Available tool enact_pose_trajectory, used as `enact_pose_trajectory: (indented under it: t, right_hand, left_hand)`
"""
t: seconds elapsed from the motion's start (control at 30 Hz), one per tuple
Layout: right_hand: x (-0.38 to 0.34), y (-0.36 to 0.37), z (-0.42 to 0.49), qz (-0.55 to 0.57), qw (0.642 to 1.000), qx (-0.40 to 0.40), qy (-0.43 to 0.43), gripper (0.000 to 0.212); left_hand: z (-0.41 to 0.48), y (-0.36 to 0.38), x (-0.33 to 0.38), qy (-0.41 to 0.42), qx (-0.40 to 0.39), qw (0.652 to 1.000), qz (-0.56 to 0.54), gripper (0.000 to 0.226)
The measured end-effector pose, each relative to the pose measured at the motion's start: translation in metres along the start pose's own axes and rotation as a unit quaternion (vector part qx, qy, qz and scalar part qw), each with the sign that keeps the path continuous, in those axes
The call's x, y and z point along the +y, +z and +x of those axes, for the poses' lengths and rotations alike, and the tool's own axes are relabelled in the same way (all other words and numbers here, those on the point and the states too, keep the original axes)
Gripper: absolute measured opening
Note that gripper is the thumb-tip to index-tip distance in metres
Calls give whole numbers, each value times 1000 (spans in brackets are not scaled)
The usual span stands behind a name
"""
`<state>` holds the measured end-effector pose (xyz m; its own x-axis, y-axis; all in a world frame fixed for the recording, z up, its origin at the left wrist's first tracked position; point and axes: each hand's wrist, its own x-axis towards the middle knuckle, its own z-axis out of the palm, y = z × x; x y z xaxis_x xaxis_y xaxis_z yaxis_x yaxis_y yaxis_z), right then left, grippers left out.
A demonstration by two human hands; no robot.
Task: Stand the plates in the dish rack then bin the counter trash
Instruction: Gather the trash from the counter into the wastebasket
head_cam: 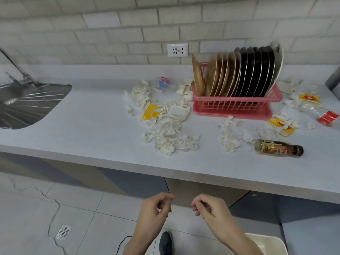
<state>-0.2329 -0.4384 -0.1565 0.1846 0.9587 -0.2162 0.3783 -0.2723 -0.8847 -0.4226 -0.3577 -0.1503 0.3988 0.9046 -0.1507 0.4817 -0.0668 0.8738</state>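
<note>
Plates (239,74) upright in a row in the pink dish rack (230,106), at 1 o'clock on the counter (92,126): tan ones toward the row's 9 o'clock end, dark ones toward 3, and a pale, blurred one last at the 3 o'clock end. One tan plate at the 9 o'clock end tilted against the rack's rim.

Trash loose all around the rack. At its 8 o'clock, a heap of crumpled tissues (171,138) with a yellow wrapper (150,112) among them. At 10 o'clock, a clear bottle with a blue label (164,82) on its side. At 5 o'clock, a brown bottle (278,147) on its side near the counter's front edge, beside a smaller tissue clump (229,138). At 3 to 4 o'clock, yellow sachets (309,98) and a crushed clear bottle with a red label (325,115) amid more scraps.

Left hand (154,208) and right hand (207,208) low at 6 o'clock of the view, below the counter's front edge, close together but apart. Fingers of both loosely curled, gripping nothing.

At 5 o'clock of the view, under the right forearm, the cream rim of what may be a bin (268,242). Steel sink (27,105) at 9 o'clock. Wall socket (177,50) at 12 o'clock, above the counter.
</note>
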Motion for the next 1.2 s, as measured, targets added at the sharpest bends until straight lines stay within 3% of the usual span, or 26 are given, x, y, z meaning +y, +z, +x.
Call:
enact_pose_trajectory:
  t: [0.27,0.4,0.5,0.63,0.83,0.97,1.2]
  right_hand:
    - [-25,38,80,-43,999,19,14,20]
    - [-30,44,119,-92,992,86,-3,18]
    - [-32,44,152,-171,977,131,-9,28]
    - [-41,48,191,-276,952,135,-12,46]
    - [-39,58,222,-350,929,119,3,40]
    - [-40,53,221,-310,941,133,-13,25]
    - [-63,40,208,-70,979,189,18,25]
  left_hand:
    - [93,-71,-48,14,29,999,31,26]
    - [167,-96,-53,66,48,990,117,19]
    - [217,-104,-55,82,47,977,190,26]
    - [255,-102,-60,102,3,966,239,39]
    - [259,-101,-73,102,-18,969,224,19]
    - [252,-112,-76,90,-19,987,128,24]
    - [232,-125,-74,98,-29,995,-14,15]
